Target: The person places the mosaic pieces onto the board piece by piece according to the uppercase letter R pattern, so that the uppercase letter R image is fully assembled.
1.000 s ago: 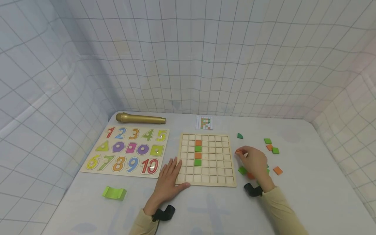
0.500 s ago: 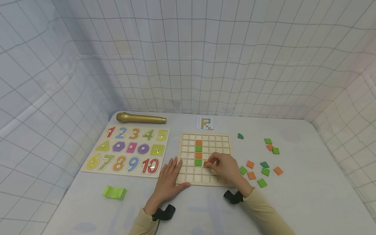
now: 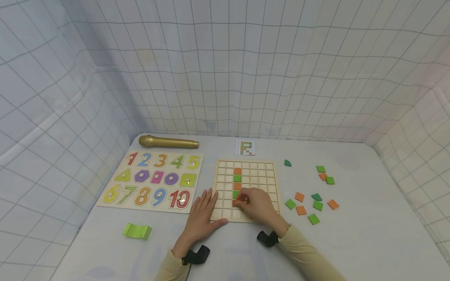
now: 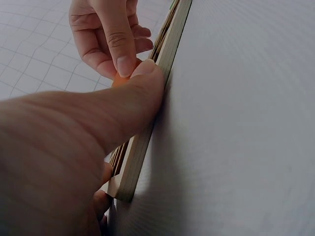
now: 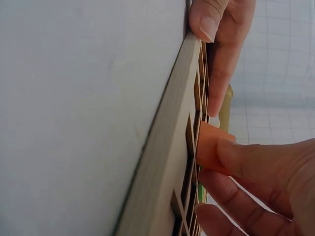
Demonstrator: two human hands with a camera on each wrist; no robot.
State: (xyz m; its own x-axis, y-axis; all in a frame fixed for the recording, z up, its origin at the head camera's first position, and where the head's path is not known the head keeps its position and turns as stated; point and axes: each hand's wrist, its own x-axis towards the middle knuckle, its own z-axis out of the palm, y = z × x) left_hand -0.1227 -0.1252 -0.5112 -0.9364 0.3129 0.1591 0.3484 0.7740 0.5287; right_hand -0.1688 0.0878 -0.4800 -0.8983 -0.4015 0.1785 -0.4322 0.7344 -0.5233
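A wooden grid board [image 3: 261, 166] lies on the table, with a column of orange and green square tiles in its third column. Between thumb and fingers my right hand [image 3: 258, 205] pinches an orange tile [image 5: 212, 147], seen tilted against the grid in the right wrist view. In the head view that tile sits at the cell just below the lowest green tile [image 3: 236, 194], which the fingers partly cover. My left hand [image 3: 201, 218] lies with fingers spread at the board's lower left corner, thumb [image 4: 133, 96] along its front edge.
Several loose orange and green tiles [image 3: 301, 210] lie right of the board. A small pattern card [image 3: 245, 147] is behind it. Left are a number puzzle [image 3: 151, 181], a gold microphone [image 3: 168, 141] and a light green block [image 3: 137, 231].
My right hand has carried the orange tile leftward from the loose tiles, over the board, to the column of placed tiles. The left hand has stayed where it was.
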